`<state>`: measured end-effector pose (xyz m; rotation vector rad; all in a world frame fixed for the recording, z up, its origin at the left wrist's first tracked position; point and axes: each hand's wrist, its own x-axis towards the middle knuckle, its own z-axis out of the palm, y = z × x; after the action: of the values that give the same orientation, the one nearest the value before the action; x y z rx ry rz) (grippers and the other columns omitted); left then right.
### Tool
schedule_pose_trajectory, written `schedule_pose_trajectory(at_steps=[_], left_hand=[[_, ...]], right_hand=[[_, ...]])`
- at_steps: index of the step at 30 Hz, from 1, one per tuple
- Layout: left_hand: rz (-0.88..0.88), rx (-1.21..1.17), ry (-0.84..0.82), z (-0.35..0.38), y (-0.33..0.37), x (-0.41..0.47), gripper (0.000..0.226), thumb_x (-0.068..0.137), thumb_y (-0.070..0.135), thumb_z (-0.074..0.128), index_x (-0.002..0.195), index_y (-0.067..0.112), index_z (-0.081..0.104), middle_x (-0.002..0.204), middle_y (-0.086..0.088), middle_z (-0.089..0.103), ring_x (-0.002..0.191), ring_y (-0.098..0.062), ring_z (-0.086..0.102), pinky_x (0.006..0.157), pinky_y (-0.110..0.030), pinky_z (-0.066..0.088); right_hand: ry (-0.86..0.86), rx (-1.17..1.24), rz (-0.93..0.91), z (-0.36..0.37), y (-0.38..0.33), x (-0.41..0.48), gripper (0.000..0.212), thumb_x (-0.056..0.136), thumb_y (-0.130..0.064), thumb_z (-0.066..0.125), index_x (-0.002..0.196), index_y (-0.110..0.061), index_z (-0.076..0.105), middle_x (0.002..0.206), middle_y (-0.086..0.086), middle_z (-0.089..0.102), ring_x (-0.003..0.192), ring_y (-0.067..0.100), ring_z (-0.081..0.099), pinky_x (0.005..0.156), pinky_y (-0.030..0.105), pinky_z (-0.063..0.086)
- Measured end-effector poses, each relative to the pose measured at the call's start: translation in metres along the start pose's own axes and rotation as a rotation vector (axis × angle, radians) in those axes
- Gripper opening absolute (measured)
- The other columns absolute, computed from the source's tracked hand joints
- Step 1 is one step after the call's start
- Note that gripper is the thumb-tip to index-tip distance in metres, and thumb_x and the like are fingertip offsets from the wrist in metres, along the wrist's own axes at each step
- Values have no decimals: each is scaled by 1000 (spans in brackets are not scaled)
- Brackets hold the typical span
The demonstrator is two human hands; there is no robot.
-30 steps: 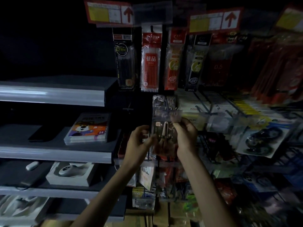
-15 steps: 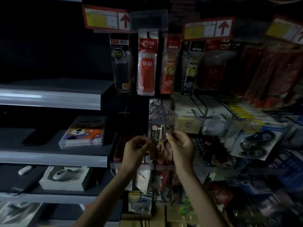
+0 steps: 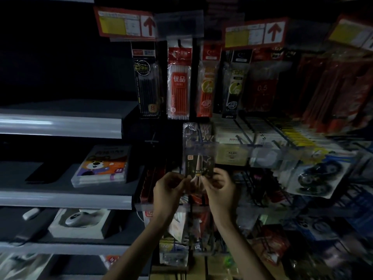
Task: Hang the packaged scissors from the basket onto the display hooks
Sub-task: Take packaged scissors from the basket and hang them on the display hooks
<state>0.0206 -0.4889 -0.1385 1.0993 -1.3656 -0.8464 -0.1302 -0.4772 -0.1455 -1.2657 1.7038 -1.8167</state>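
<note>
The wire rack (image 3: 248, 184) fills the right of the dim view, with grey shelves (image 3: 60, 126) to its left and a row of pen packs (image 3: 178, 83) hanging across the top. Below that row a clear label strip (image 3: 232, 148) runs along the hook ends. The scissors pack (image 3: 198, 167) is held upright just under the strip, in front of a hung pack (image 3: 190, 131) in the same column. The left hand (image 3: 168, 188) pinches its lower left edge with curled fingers, and the right hand (image 3: 221, 187) pinches its lower right edge the same way. The basket is out of view. The hook is hidden by the strip and blur, so I cannot tell whether the pack's hole has met it. The step looks like threading the pack onto that hook. To do it well, keep the card square to the rack and level between both hands. Raise it until the hole clears the strip, then find the tip by feel rather than by sight. Push straight back so the card does not buckle or catch the pack behind. Thin plastic held low will flex at the top, so moving one pinch higher, near the hole, should steady it. Let go only once it hangs free.
</note>
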Motion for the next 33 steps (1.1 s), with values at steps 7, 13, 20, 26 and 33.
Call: schedule_pose_trajectory(at_steps=[7,13,20,26,33], left_hand=[[-4,1,8,3,-6,17,4,95,17,77,94,21,76,87,4,80,81,-12,78,75,-47,66],[-48,2,60,10,-12,37,5,92,19,81,91,23,77,85,4,80,82,-13,78,78,-50,65],[-38,36,114,19,-10,55,3,93,21,80,94,22,77,86,7,79,82,-7,77,80,-45,66],[-60,4,100,24,-26,47,16,94,25,79,108,21,74,97,8,79,92,-4,75,87,-39,64],[-100,18,67,26,-44,50,53,95,23,78,143,12,59,124,2,73,111,-6,71,88,-19,59]], right_hand=[[17,-60,31,13,1,21,40,80,-40,85,114,-27,70,97,-14,70,88,5,68,77,38,60],[14,-25,95,28,0,37,38,78,-35,88,109,-28,68,95,-10,70,85,12,70,74,41,60],[29,-87,89,37,-6,53,36,80,-37,86,109,-24,69,93,-7,73,81,11,71,65,30,56],[20,-45,64,38,5,43,29,83,-33,85,104,-26,67,91,-15,68,85,0,65,68,15,47],[16,-102,55,42,27,40,28,86,-27,83,104,-24,61,93,-15,64,92,13,67,74,24,51]])
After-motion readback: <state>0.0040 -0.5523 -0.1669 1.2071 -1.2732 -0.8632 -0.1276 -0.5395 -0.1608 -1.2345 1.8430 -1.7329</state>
